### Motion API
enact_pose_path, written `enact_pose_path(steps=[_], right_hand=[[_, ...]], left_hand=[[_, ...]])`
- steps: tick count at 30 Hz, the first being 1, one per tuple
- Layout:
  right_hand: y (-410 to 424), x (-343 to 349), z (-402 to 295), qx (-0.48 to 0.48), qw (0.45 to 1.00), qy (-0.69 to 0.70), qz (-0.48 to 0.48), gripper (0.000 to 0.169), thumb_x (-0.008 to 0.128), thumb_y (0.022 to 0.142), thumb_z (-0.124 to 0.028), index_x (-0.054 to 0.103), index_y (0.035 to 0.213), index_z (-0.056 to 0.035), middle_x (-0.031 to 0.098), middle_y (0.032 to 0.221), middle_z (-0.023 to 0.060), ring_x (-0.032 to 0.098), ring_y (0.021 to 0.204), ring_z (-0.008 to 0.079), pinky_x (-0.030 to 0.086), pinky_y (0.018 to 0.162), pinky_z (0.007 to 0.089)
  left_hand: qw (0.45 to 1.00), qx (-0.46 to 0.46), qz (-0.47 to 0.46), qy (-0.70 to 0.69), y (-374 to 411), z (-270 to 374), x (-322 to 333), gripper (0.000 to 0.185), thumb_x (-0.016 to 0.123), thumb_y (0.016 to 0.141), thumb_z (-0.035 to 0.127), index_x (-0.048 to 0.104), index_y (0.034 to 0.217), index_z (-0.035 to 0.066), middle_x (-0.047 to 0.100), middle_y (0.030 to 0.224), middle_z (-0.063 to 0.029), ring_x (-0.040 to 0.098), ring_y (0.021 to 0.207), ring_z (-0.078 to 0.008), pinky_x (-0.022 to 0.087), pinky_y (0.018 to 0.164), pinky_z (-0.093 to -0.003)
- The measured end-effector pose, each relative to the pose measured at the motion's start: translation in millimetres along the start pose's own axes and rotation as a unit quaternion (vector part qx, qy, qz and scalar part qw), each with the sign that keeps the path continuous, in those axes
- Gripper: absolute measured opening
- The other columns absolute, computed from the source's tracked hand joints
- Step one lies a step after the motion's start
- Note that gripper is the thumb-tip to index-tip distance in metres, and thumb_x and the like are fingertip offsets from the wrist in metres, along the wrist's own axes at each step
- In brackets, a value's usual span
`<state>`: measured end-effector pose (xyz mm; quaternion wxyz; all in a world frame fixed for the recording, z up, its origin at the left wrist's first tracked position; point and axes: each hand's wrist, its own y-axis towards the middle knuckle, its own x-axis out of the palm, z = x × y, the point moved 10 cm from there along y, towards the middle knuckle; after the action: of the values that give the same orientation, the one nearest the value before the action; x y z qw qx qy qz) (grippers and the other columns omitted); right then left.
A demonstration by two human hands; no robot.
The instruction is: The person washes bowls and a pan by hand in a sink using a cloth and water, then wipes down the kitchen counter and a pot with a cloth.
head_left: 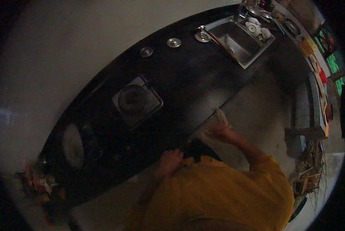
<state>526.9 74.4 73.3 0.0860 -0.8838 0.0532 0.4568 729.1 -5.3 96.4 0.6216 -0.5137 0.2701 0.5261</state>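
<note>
My left hand (171, 159) rests at the front edge of the black countertop (172, 95), close to my body; whether it grips anything is unclear. To the right, my right hand (221, 132) is lowered beside the counter edge, holding a pale cloth (222, 117) that hangs near the edge. The picture is dark, so the fingers show poorly. Beyond my hands, a small stove (153, 111) with a round dark burner sits on the counter.
A steel sink (247, 65) is set in the counter, with white dishes (252, 27) at its far side. Several round metal lids (174, 42) lie along the back. A pale round plate-like thing (73, 145) is at the left. Shelves with goods line the right.
</note>
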Motion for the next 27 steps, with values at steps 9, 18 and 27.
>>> enact_pose_path(steps=[9,18,27], right_hand=[[-44.2,-187.0,165.6,0.129,0.818,0.391,0.402,0.039,0.059,0.082,-0.015,0.056,0.119,-0.0047,0.063,0.102,0.0044,0.057,0.089,0.0128,0.046,0.078,0.0287],[186.4,-168.2,159.4,-0.045,0.952,-0.075,0.292,0.046,0.066,0.076,-0.016,0.051,0.118,-0.0035,0.048,0.12,0.0214,0.048,0.107,0.0386,0.044,0.085,0.0423],[263.5,-112.2,78.6,-0.309,0.926,-0.002,0.217,0.048,0.068,0.076,-0.016,0.052,0.12,-0.0052,0.05,0.122,0.0171,0.047,0.112,0.0371,0.041,0.094,0.0448]], left_hand=[[0.983,-0.102,-0.086,-0.125,10.7,-11.4,-31.5,0.025,0.051,0.086,0.029,0.061,0.098,0.009,0.062,0.093,-0.0117,0.064,0.081,-0.0297,0.051,0.068,-0.0446],[0.97,-0.214,-0.103,-0.058,41.5,-8.3,-6.8,0.024,0.047,0.088,0.026,0.06,0.099,0.008,0.06,0.096,-0.0135,0.062,0.087,-0.0317,0.049,0.073,-0.0478],[0.931,-0.315,-0.066,-0.174,23.7,11.5,20.0,0.037,0.048,0.088,0.038,0.056,0.111,0.009,0.056,0.109,-0.0157,0.056,0.101,-0.0334,0.043,0.086,-0.0515]])
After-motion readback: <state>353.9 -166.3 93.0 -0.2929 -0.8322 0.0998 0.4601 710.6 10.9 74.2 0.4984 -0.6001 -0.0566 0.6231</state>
